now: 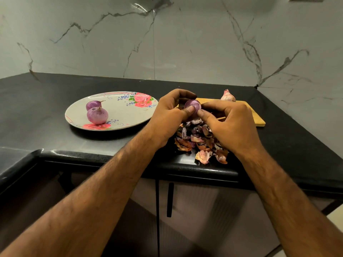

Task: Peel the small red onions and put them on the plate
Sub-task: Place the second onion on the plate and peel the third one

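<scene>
Over the peels (pixel 200 141), our left hand (pixel 167 112) and right hand (pixel 228 123) both pinch the onion (pixel 193 105), thumbs on its skin. We should strip any remaining skin gently, letting scraps drop, then carry it left to the plate (pixel 126 112), beside two peeled onions (pixel 97 115).

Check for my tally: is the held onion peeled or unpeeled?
Mostly peeled: the onion in the left hand and right hand shows glossy purple flesh; underside hidden.
</scene>
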